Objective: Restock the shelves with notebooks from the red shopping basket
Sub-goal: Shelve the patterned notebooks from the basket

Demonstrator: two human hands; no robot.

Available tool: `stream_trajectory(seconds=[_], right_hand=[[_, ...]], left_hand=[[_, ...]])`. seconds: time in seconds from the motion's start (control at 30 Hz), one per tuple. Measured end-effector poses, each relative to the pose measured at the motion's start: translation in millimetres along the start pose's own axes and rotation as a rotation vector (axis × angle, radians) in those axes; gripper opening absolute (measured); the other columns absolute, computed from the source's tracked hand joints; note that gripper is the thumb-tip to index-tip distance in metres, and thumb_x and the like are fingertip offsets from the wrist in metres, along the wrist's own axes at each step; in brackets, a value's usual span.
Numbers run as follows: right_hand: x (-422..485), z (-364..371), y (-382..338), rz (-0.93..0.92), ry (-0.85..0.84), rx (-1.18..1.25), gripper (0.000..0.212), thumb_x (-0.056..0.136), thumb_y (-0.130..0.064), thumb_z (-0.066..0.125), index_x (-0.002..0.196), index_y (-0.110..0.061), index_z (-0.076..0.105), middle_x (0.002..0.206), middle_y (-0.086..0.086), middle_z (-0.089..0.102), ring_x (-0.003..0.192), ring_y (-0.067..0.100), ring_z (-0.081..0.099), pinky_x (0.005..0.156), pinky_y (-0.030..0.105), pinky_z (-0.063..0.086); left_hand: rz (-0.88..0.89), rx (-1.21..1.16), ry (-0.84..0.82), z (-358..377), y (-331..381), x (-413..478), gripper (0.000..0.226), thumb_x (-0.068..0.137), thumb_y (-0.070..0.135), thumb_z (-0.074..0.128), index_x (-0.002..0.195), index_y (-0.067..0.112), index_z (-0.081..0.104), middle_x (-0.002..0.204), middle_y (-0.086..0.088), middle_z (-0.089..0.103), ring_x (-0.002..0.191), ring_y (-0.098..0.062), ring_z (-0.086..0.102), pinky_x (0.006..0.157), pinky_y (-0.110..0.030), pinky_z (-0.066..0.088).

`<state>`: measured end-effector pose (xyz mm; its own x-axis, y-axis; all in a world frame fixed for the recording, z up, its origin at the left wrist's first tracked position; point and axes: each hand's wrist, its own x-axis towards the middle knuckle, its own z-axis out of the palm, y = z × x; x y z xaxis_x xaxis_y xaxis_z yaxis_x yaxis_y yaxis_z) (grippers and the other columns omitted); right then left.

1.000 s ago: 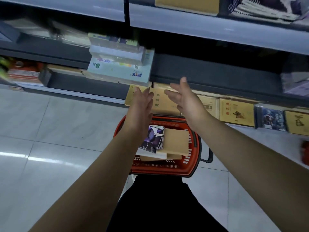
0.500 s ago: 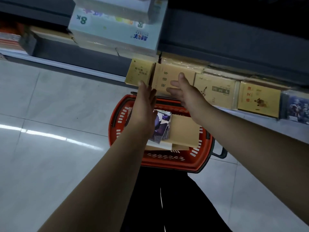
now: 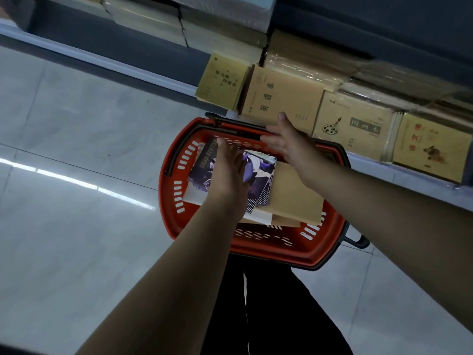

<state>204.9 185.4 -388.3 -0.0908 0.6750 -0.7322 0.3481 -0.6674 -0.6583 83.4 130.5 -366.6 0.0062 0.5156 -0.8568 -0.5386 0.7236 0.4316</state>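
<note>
Both arms reach down over the red basket (image 3: 256,248), left hand (image 3: 231,175) and right hand (image 3: 286,142) with fingers straight, holding nothing.

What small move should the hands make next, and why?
Probably lower both hands and close the fingers on the purple notebook. The left hand lies open over it, the right hand is open above the red basket, and neither holds anything.

I have only 1 view, from the head camera, looking steeply down and forward along both forearms. It sits close above the left hand (image 3: 231,172) and right hand (image 3: 286,142), with the red shopping basket (image 3: 256,248) directly beneath them and the shelf (image 3: 399,180) just beyond.
</note>
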Motion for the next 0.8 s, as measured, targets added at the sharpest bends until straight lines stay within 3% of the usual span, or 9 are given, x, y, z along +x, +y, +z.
stream_trajectory(seconds=[0.13, 0.27, 0.37, 0.43, 0.5, 0.57, 0.63, 0.7, 0.8], right_hand=[[17, 8, 22, 0.022, -0.022, -0.041, 0.063, 0.100, -0.056, 0.020, 0.144, -0.018, 0.044, 0.139, 0.004, 0.056, 0.130, 0.017, 0.048, 0.093, 0.026, 0.025], [34, 14, 39, -0.011, 0.000, -0.163, 0.064, 0.098, -0.060, 0.025, 0.137, -0.016, 0.051, 0.131, 0.005, 0.062, 0.124, 0.022, 0.053, 0.096, 0.033, 0.035], [44, 18, 46, -0.040, 0.012, -0.300, 0.064, 0.100, -0.054, 0.031, 0.125, 0.000, 0.055, 0.125, 0.018, 0.061, 0.118, 0.032, 0.056, 0.102, 0.040, 0.042], [51, 22, 50, -0.057, 0.006, -0.371, 0.054, 0.101, -0.050, 0.037, 0.119, -0.004, 0.058, 0.115, 0.012, 0.064, 0.109, 0.027, 0.058, 0.090, 0.030, 0.043], [58, 23, 55, -0.068, -0.036, -0.413, 0.042, 0.100, -0.048, 0.042, 0.119, -0.015, 0.059, 0.110, -0.001, 0.061, 0.105, 0.017, 0.056, 0.081, 0.026, 0.041], [67, 24, 64, -0.085, -0.099, -0.494, 0.048, 0.097, -0.050, 0.047, 0.129, -0.016, 0.055, 0.125, -0.002, 0.058, 0.116, 0.015, 0.054, 0.095, 0.029, 0.042], [76, 22, 72, -0.121, -0.154, -0.733, 0.056, 0.092, -0.054, 0.052, 0.134, -0.017, 0.051, 0.135, 0.002, 0.054, 0.122, 0.020, 0.051, 0.100, 0.032, 0.041], [83, 21, 80, -0.179, -0.191, -0.974, 0.068, 0.085, -0.059, 0.059, 0.139, -0.020, 0.046, 0.140, 0.004, 0.047, 0.127, 0.024, 0.044, 0.099, 0.031, 0.038], [90, 25, 89, -0.259, -0.171, -1.145, 0.084, 0.073, -0.060, 0.072, 0.139, -0.016, 0.044, 0.135, 0.008, 0.041, 0.127, 0.028, 0.035, 0.102, 0.036, 0.038]], left_hand=[[-0.036, -0.032, 0.041, -14, -12, 17, 0.070, 0.099, 0.064, 0.026, 0.153, 0.020, 0.032, 0.156, -0.001, 0.036, 0.146, -0.018, 0.029, 0.116, -0.045, 0.018], [-0.076, -0.060, 0.080, -26, -22, 28, 0.066, 0.099, 0.063, 0.025, 0.151, 0.024, 0.034, 0.156, 0.000, 0.036, 0.145, -0.017, 0.031, 0.114, -0.042, 0.021], [-0.109, -0.088, 0.158, -31, -30, 33, 0.055, 0.102, 0.056, 0.028, 0.139, 0.021, 0.049, 0.136, 0.003, 0.052, 0.127, -0.021, 0.050, 0.104, -0.036, 0.033], [-0.138, -0.138, 0.227, -36, -39, 40, 0.051, 0.100, 0.056, 0.036, 0.130, 0.020, 0.057, 0.125, 0.000, 0.059, 0.118, -0.023, 0.057, 0.098, -0.036, 0.041], [-0.138, -0.205, 0.253, -42, -48, 48, 0.056, 0.096, 0.061, 0.043, 0.135, 0.024, 0.056, 0.131, 0.000, 0.059, 0.124, -0.025, 0.055, 0.105, -0.041, 0.042], [-0.127, -0.260, 0.250, -48, -57, 55, 0.068, 0.084, 0.071, 0.050, 0.137, 0.029, 0.053, 0.139, -0.004, 0.056, 0.127, -0.027, 0.053, 0.108, -0.048, 0.040], [-0.159, -0.294, 0.274, -56, -70, 68, 0.082, 0.071, 0.074, 0.055, 0.140, 0.031, 0.048, 0.145, -0.006, 0.051, 0.130, -0.027, 0.051, 0.109, -0.051, 0.039], [-0.199, -0.324, 0.268, -55, -68, 68, 0.079, 0.079, 0.071, 0.054, 0.143, 0.027, 0.045, 0.148, -0.007, 0.048, 0.133, -0.030, 0.048, 0.110, -0.049, 0.038], [-0.240, -0.334, 0.333, -59, -73, 72, 0.061, 0.098, 0.058, 0.042, 0.146, 0.021, 0.041, 0.152, -0.008, 0.042, 0.140, -0.026, 0.038, 0.113, -0.043, 0.028]])
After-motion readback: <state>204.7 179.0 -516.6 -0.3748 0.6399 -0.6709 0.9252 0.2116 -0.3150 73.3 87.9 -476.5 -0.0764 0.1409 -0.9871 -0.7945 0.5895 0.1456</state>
